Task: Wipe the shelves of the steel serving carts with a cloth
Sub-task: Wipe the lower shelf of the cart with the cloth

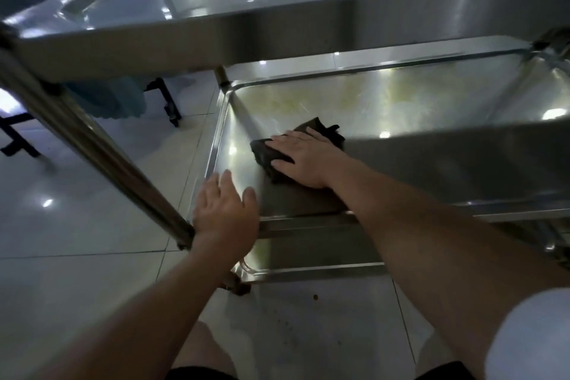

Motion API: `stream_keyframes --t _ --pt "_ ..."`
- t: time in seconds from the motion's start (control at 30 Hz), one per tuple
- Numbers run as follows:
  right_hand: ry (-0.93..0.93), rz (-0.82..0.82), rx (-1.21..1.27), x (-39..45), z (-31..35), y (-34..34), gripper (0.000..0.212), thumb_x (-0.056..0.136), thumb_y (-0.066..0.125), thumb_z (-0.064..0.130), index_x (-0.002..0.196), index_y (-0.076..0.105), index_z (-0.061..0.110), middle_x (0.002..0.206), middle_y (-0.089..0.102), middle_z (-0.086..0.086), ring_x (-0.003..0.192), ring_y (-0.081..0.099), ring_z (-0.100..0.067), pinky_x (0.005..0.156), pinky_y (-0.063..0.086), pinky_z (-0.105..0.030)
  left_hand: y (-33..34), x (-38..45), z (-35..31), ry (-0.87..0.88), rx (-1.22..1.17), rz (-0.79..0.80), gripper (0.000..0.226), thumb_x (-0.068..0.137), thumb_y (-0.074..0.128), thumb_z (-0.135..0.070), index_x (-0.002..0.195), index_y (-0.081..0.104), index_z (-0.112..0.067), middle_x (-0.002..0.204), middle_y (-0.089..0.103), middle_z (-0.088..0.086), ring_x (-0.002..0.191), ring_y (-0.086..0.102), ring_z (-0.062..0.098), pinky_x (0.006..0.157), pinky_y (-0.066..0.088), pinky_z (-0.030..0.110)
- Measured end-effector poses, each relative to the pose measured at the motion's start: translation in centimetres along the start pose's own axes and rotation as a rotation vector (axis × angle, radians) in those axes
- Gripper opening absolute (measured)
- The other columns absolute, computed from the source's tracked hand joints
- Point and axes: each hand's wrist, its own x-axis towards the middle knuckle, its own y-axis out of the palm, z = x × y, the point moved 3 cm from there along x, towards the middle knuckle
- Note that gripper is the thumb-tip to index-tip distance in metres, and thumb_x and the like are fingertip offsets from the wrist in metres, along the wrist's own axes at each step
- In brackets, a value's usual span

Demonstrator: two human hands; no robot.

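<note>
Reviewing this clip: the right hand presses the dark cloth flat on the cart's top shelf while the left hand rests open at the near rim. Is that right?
Not quite. In the head view the right hand presses the dark cloth flat on the middle shelf, below the top shelf, not on it. The left hand does rest open at the near rim.

Dark cloth [271, 153] partly hidden under right hand [303, 160]

Bare forearms, a white short sleeve [530, 336] on the right, black shorts [197, 373].
</note>
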Motion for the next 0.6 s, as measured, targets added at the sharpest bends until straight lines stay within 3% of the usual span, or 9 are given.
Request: stream_keyframes --t 0.1,0.2,0.27,0.33,0.4,0.47,0.6 --pt "0.157 -0.07 0.018 -2.8 -5.5 -0.9 0.064 0.103 0.034 0.063 0.16 0.032 0.035 0.166 0.036 0.006 0.153 0.03 -0.019 0.127 0.016 -0.043 1.0 -0.2 1.5 -0.036 0.076 0.026 0.073 0.108 0.015 -0.048 0.167 0.008 -0.007 0.175 0.004 0.019 0.163 -0.002 0.03 0.132 0.001 0.046" --pt "0.604 -0.273 -0.008 -7.8 -14.2 -1.9 0.067 0.097 0.03 0.063 0.152 0.045 0.03 0.153 0.053 -0.009 0.14 0.047 -0.032 0.119 0.031 -0.052 1.7 -1.6 1.0 -0.001 0.142 -0.117 0.079 0.104 0.003 -0.05 0.165 0.015 -0.001 0.171 0.015 0.027 0.162 0.01 0.037 0.131 0.01 0.049" --pt "0.929 -0.267 0.024 -10.3 -17.1 -2.1 0.068 0.101 0.023 0.059 0.158 0.035 0.025 0.163 0.039 -0.008 0.15 0.033 -0.032 0.124 0.019 -0.058 1.8 -1.7 0.9 0.001 0.156 -0.142 0.084 0.101 0.0 -0.052 0.165 0.016 0.0 0.171 0.017 0.028 0.161 0.012 0.037 0.13 0.01 0.048" --pt "1.107 -0.218 0.055 -9.7 -16.1 -1.9 0.07 0.103 0.017 0.055 0.163 0.023 0.021 0.17 0.024 -0.005 0.156 0.018 -0.031 0.125 0.007 -0.06 1.9 -1.5 0.9 -0.01 0.167 -0.127 0.083 0.101 0.0 -0.051 0.165 0.013 -0.002 0.172 0.014 0.026 0.162 0.008 0.035 0.13 0.006 0.045" --pt "1.065 -0.242 0.068 -6.8 -12.1 -1.7 0.069 0.1 0.02 0.054 0.158 0.033 0.02 0.164 0.035 -0.009 0.152 0.026 -0.032 0.123 0.011 -0.061 1.8 -1.4 0.8 -0.014 0.18 -0.117 0.08 0.101 0.002 -0.05 0.166 0.009 -0.003 0.173 0.009 0.025 0.162 0.005 0.034 0.13 0.003 0.045" --pt "0.823 -0.248 0.061 -3.1 -6.6 -0.7 0.065 0.101 0.025 0.054 0.156 0.038 0.024 0.161 0.04 -0.006 0.15 0.031 -0.029 0.124 0.012 -0.058 1.7 -1.4 0.7 -0.012 0.174 -0.119 0.082 0.099 -0.001 -0.049 0.166 0.008 -0.004 0.173 0.007 0.024 0.163 0.004 0.034 0.129 0.002 0.044" --pt "0.256 -0.059 0.024 1.5 4.5 1.5 0.064 0.105 0.024 0.057 0.164 0.022 0.033 0.172 0.02 0.011 0.158 0.013 -0.015 0.128 -0.001 -0.049 1.7 -1.3 1.1 -0.019 0.127 -0.128 0.086 0.095 -0.004 -0.048 0.166 0.009 -0.002 0.174 0.009 0.023 0.163 0.004 0.032 0.131 0.002 0.044"
